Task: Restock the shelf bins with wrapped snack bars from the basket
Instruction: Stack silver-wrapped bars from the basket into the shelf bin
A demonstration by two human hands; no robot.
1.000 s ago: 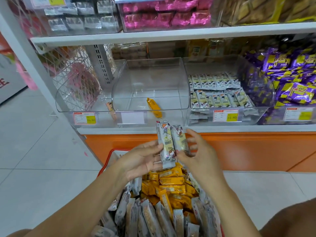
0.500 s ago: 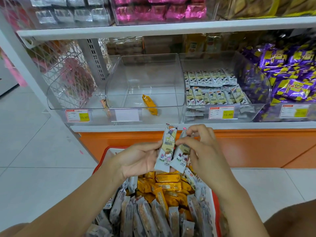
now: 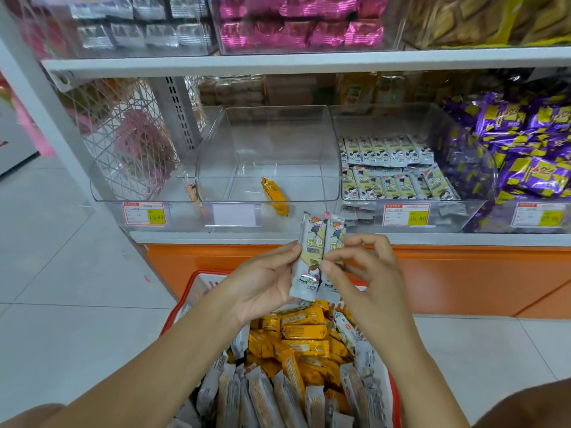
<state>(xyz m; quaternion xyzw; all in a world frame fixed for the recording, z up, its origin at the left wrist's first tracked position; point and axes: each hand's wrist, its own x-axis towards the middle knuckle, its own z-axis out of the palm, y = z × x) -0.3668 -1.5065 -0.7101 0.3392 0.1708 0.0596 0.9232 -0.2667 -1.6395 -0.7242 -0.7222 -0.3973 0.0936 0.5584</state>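
Two grey-and-cream wrapped snack bars point(image 3: 312, 251) stand upright side by side between my hands, above the red basket point(image 3: 197, 285). My left hand point(image 3: 262, 282) holds them from the left, fingers behind the wrappers. From the right, my right hand point(image 3: 364, 273) pinches the right bar with thumb and fingertips. The basket holds many yellow bars point(image 3: 302, 338) and grey bars point(image 3: 256, 393). Straight ahead on the shelf, a clear bin point(image 3: 278, 156) holds one yellow bar point(image 3: 273, 193). The bin to its right point(image 3: 463, 211) holds rows of matching grey bars point(image 3: 389, 171).
A left clear bin point(image 3: 148, 193) holds one orange-wrapped bar point(image 3: 192, 193). Purple-and-yellow packs point(image 3: 531, 156) fill the far-right bin. An upper shelf point(image 3: 309, 61) carries silver, pink and yellow packs. Below the bins runs an orange base panel point(image 3: 463, 273); grey floor tiles lie to the left.
Both hands have lifted the two bars a little, now held straighter and side by side. The view has dipped and shifted slightly.
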